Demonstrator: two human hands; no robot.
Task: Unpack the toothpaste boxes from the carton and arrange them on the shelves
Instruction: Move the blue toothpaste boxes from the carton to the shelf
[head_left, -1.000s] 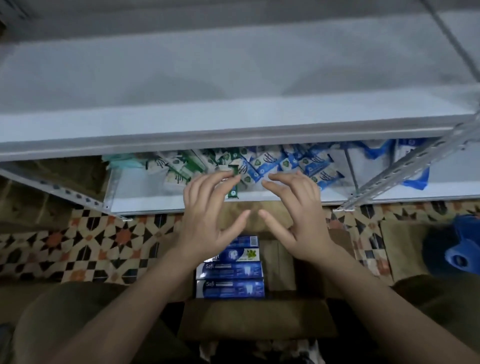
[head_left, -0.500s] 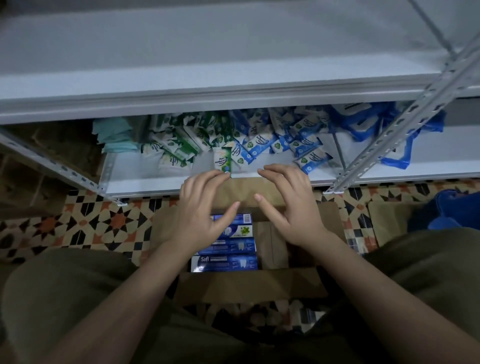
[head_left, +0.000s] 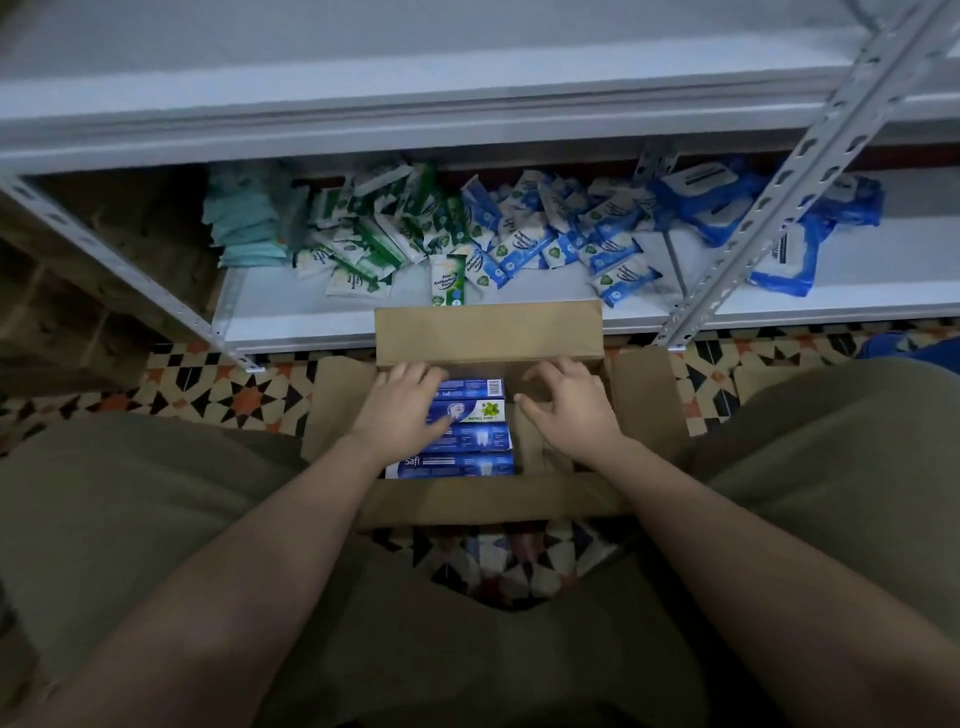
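Four toothpaste boxes (head_left: 457, 431) show in the carton (head_left: 488, 332) at frame centre; left hand (head_left: 402, 410) rests on them, seemingly ungripping, right hand (head_left: 571, 405) loosely curled, empty; pinch the stack's ends squarely.

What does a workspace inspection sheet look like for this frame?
Surface: patterned tile floor; white lower shelf.
Job's things: open carton on the floor, blue toothpaste boxes stacked in its left half.
Clutter: green and blue wipe packets heaped on the lower shelf.
Grips: left hand rests on the boxes; right hand is in the carton's right half, holding nothing seen.
Cables: nothing seen.
Surroundings: slotted metal upright, upper shelf.
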